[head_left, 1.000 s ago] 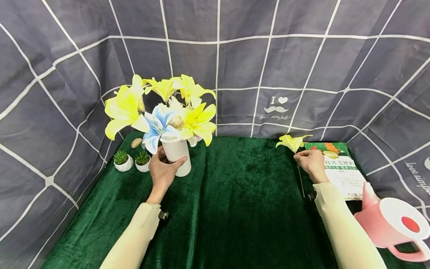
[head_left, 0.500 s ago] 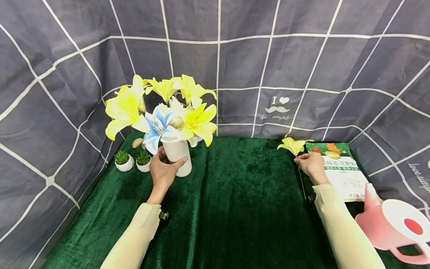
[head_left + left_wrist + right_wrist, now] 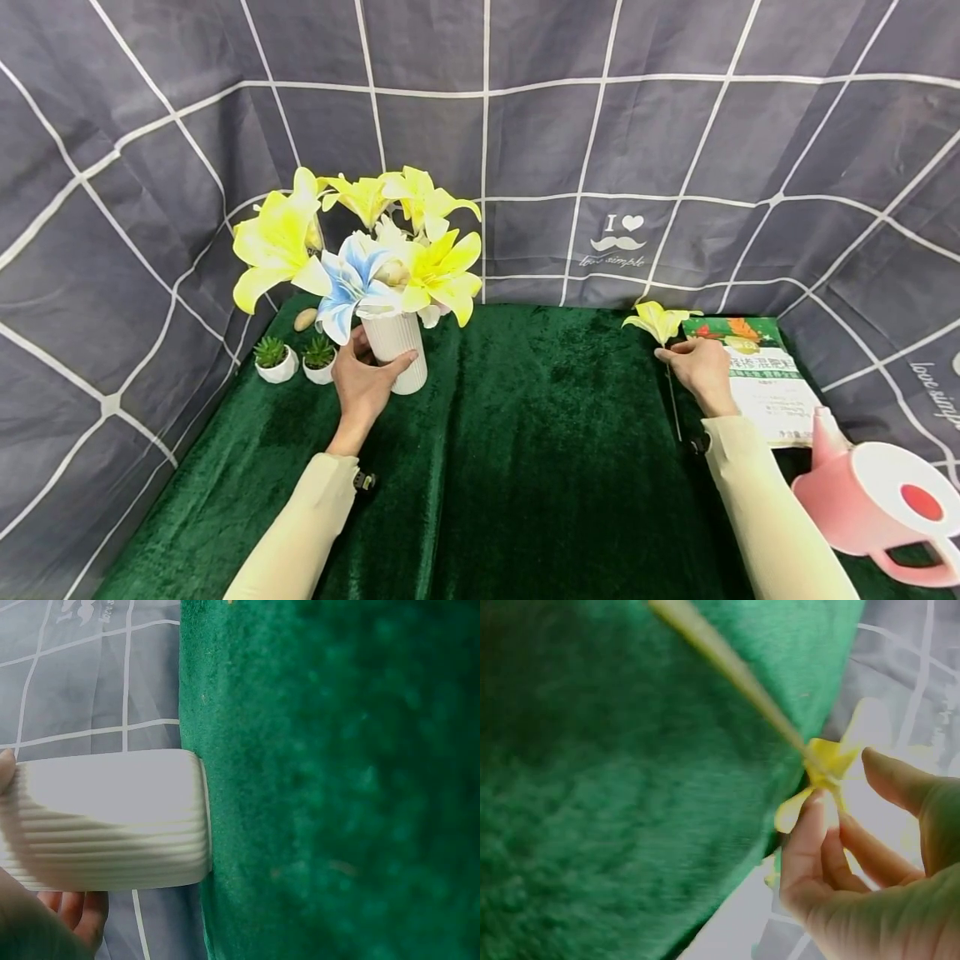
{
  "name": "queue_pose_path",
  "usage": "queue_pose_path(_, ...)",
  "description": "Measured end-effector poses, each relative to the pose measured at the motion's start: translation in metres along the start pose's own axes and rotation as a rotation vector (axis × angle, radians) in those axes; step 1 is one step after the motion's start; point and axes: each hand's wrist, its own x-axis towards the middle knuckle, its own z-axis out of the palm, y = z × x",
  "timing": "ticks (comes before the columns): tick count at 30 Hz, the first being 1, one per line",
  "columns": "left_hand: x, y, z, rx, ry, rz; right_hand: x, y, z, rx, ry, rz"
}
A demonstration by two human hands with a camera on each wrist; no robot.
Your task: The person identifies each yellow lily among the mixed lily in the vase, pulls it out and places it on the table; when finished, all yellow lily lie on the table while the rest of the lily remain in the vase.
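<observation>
We see the left hand (image 3: pixel 365 379) wrapped around the white ribbed vase (image 3: pixel 396 337) of lilies (image 3: pixel 360 242). The right hand (image 3: pixel 701 368) pinches a single yellow lily (image 3: pixel 660 319) just below its bloom, on the green velvet cloth (image 3: pixel 540 433).

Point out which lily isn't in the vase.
The lone yellow lily lying on the green cloth, pinched by the right hand; every other lily stands in the white vase.

Plushy velvet green cloth (image 3: pixel 540 433); matt ribbed white vase (image 3: pixel 397 337); glossy pink watering can (image 3: pixel 877 500).

Loose yellow lily (image 3: pixel 660 320) slightly farther right
</observation>
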Motion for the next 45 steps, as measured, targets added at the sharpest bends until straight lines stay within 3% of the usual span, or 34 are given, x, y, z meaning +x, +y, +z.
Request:
queue_pose_path(6,0.0,0.0,-0.001,-0.004,-0.007,0.006,-0.018,-0.028,-0.014,0.021,0.144,-0.05)
queue_pose_path(11,0.001,-0.001,-0.001,-0.003,0.004,0.017,-0.044,-0.077,-0.027,0.073,0.239,-0.211)
queue_pose_path(15,0.001,-0.001,0.001,-0.005,0.003,0.008,-0.065,-0.118,-0.029,0.129,0.27,-0.349)
queue_pose_path(21,0.001,0.0,0.001,-0.023,-0.021,-0.003,-0.093,-0.174,-0.017,0.252,0.162,-0.496)
queue_pose_path(27,0.0,-0.001,0.0,-0.031,0.005,0.005,-0.106,-0.229,0.017,0.457,0.02,-0.572)
queue_pose_path(34,0.002,0.0,0.005,-0.037,-0.004,0.027,-0.103,-0.269,0.06,0.714,-0.125,-0.546)
queue_pose_path(45,0.002,-0.003,0.001,-0.033,-0.004,0.026,-0.1,-0.302,0.09,0.921,-0.136,-0.512)
